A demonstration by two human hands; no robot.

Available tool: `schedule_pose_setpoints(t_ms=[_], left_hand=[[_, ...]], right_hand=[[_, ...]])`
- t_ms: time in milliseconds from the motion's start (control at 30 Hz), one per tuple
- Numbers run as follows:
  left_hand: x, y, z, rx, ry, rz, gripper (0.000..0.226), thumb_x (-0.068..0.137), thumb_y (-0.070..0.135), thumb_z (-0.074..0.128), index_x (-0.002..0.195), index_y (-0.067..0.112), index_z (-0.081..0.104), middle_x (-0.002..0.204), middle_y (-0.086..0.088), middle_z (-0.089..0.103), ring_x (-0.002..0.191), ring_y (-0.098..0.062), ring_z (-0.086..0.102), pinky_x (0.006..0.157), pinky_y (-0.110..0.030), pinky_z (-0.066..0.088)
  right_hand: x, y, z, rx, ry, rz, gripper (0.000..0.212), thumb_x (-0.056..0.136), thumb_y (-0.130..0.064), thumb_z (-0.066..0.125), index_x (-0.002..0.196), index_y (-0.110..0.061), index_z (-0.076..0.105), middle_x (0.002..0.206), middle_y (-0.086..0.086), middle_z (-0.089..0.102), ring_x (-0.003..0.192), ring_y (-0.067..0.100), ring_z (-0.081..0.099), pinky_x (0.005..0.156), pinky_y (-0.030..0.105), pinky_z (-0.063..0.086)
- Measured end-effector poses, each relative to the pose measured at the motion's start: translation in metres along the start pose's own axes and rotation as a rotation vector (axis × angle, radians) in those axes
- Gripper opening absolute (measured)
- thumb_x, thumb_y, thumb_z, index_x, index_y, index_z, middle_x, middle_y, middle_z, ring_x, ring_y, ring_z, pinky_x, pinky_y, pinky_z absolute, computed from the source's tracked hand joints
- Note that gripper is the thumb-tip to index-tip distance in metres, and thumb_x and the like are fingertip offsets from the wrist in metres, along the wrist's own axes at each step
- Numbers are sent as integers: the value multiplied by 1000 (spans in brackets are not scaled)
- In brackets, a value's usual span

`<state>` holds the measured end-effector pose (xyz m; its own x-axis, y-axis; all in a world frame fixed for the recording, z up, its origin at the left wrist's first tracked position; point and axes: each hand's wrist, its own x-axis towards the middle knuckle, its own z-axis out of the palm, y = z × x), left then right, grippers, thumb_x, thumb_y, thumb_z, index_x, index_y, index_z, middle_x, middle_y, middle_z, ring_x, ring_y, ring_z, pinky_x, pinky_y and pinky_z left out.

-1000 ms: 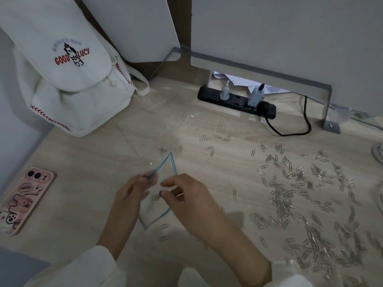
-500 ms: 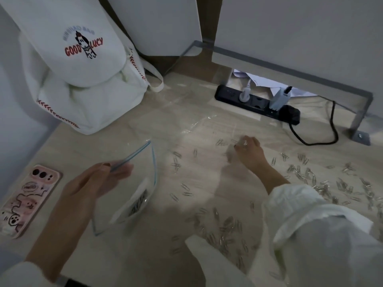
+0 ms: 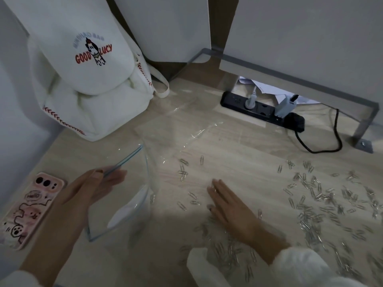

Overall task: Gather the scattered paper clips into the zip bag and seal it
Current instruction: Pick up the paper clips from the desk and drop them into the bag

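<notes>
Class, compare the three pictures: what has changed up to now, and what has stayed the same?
The right hand let go of the zip bag, reached out to the far paper clips, then drew back nearer; it now lies flat on the table among them. The left hand still pinches the bag's zip edge. Phone, backpack and power strip have not moved.

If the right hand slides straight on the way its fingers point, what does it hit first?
Likely the few loose clips just ahead of the right hand, which lies flat on the table; beyond them, the backpack. Motion blur makes the exact line uncertain.
</notes>
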<state>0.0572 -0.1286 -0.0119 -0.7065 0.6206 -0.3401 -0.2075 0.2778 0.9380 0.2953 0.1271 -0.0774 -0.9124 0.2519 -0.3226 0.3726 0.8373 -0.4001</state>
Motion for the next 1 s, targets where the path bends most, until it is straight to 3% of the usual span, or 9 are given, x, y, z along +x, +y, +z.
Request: schedule_pose_setpoints(t_ms=[100, 233, 300, 400, 500, 633, 800, 900, 1000], left_hand=[[0, 9, 2, 24, 1, 1, 39, 96, 44, 42, 125, 23, 57, 125, -1, 62, 119, -19, 56, 103, -46, 38], [-7, 14, 9, 12, 55, 25, 37, 95, 41, 42, 122, 20, 60, 120, -1, 66, 115, -18, 59, 101, -44, 40], [-12, 18, 12, 14, 76, 28, 35, 95, 38, 42, 118, 20, 62, 117, -1, 67, 113, -18, 60, 99, -42, 41], [-17, 23, 15, -1, 114, 18, 34, 95, 37, 42, 115, 21, 64, 115, 0, 68, 111, -17, 61, 97, -39, 41], [-21, 24, 14, -29, 141, 5, 33, 95, 35, 41, 115, 19, 64, 114, -1, 69, 110, -17, 62, 97, -40, 42], [-29, 27, 18, -59, 160, 7, 33, 95, 31, 41, 115, 17, 63, 111, 0, 70, 107, -15, 63, 93, -34, 45], [-38, 42, 31, -121, 196, 5, 29, 96, 21, 38, 108, 13, 63, 103, 4, 72, 98, -11, 66, 80, -15, 52], [-39, 49, 39, -70, 209, 32, 30, 98, 15, 35, 101, 16, 65, 99, 3, 72, 98, -12, 66, 88, -20, 51], [-41, 51, 44, -54, 195, 35, 31, 98, 14, 34, 101, 17, 65, 100, 2, 72, 102, -16, 65, 94, -29, 50]], right_hand=[[-1, -9, -4, 82, 32, -23, 65, 91, -57, 2, 145, -27, 21, 154, -12, 1, 142, 3, -1, 117, 21, 0], [54, -24, -1, 138, 209, 97, 52, 96, -44, 29, 144, -23, 26, 155, 6, 16, 145, 18, 6, 117, 39, 17], [81, -39, 2, 220, 210, 202, 52, 96, -38, 37, 143, -19, 26, 154, 16, 13, 144, 28, 6, 117, 44, 16], [102, -59, 11, 174, 204, 186, 57, 93, -41, 29, 143, -14, 27, 154, 20, 10, 143, 36, 4, 117, 47, 11], [100, -71, 21, 51, 104, 58, 72, 90, -55, 4, 145, -11, 20, 155, 16, 8, 144, 33, 2, 117, 42, 5], [69, -68, 30, -112, 55, -31, 66, 97, -45, 2, 136, -8, 40, 145, 13, 39, 134, 28, 37, 107, 39, 37], [0, -45, 48, -272, 54, -107, 53, 100, -42, 13, 141, -13, 29, 149, 4, 30, 136, 21, 32, 111, 34, 11], [-30, -46, 51, -294, 140, -32, 53, 99, -43, 17, 142, -15, 30, 150, 3, 29, 138, 20, 29, 111, 33, 12], [-36, -59, 65, -248, 213, -80, 54, 96, -43, 28, 144, -18, 27, 152, 6, 25, 141, 22, 20, 112, 36, 15]])
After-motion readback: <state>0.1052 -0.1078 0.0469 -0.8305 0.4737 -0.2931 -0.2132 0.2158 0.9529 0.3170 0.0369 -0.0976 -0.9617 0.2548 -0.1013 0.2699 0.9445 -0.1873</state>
